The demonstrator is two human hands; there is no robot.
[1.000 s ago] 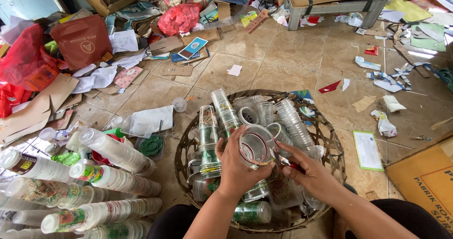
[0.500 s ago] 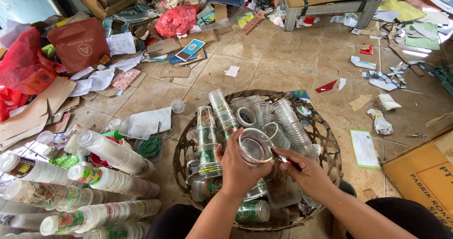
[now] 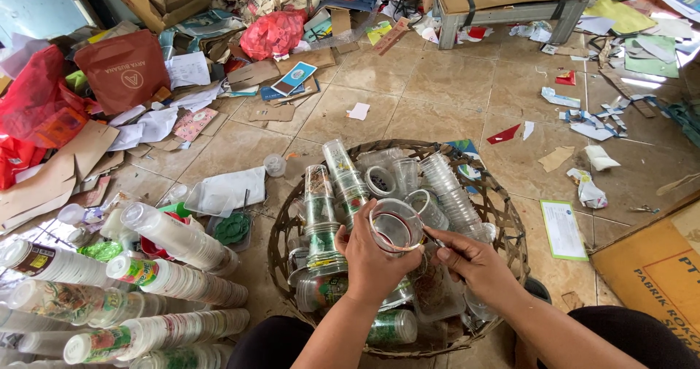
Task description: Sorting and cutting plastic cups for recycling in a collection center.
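Clear plastic cup (image 3: 394, 227), mouth toward the camera, sits above the woven basket (image 3: 503, 216), near its middle. From the head view I record the left hand (image 3: 372, 256) wrapped around the cup's side, fingers closed on it. The right hand (image 3: 470, 256) is just beside the cup; its fingertips (image 3: 430, 232) are pinched together at the rim, and I cannot tell what they grasp. Stacked clear cups (image 3: 456, 197) fill the basket. More cup stacks (image 3: 175, 281) lie on the tiled floor to the left. A red plastic bag (image 3: 273, 33) and a cardboard box (image 3: 656, 267) lie among scattered paper.
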